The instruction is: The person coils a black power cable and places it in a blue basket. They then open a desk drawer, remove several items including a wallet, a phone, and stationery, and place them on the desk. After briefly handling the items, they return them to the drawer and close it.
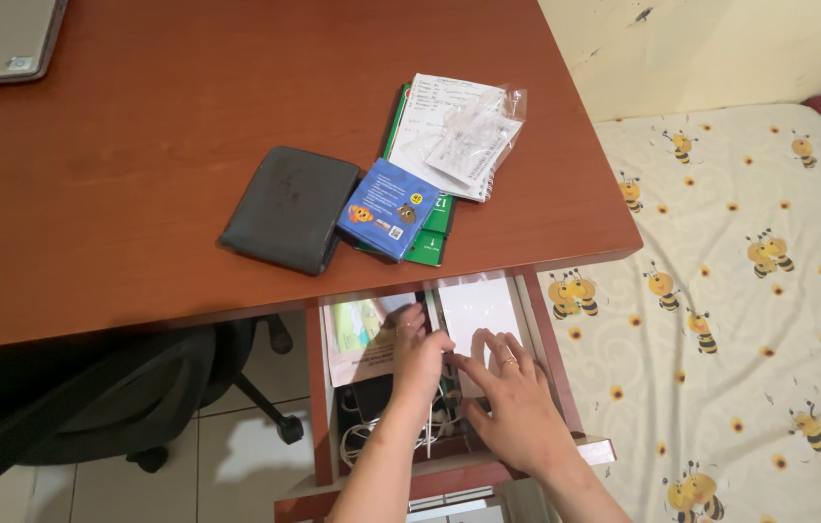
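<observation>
Both hands work inside the open drawer [538, 334] under the counter's front edge — right hand [517, 397] flat, open on a white sheet [480, 308] running front-to-back; left hand [417, 356] curled on papers [360, 334] beside it, grip unclear.

Desk [139, 145] smooth semi-gloss wood veneer, wallet [289, 208] matt dark leather-like, bag [483, 126] clear crinkly plastic, box [481, 310] matt white card, bedsheet [749, 291] soft printed cloth.
</observation>
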